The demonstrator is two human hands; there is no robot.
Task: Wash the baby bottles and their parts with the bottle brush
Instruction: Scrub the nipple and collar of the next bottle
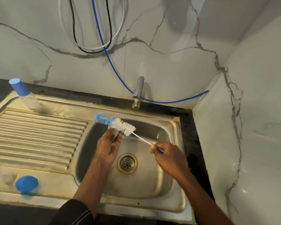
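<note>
The right hand pinches the thin handle end of the bottle brush. From that grip the brush runs up and leftward over the sink. Its bristle head lies against the fingertips of the left hand, which seems to pinch a small clear part, too blurred to name. The capped bottle stands well apart on the drainboard.

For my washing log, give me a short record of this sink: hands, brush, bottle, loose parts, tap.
right hand: pinches the bottle brush by its handle
left hand: holds a small clear part, blurred, at the bristles
bottle: blue-capped, standing back left on the drainboard
blue round parts: two, front left on the drainboard
tap: no water visible
</note>
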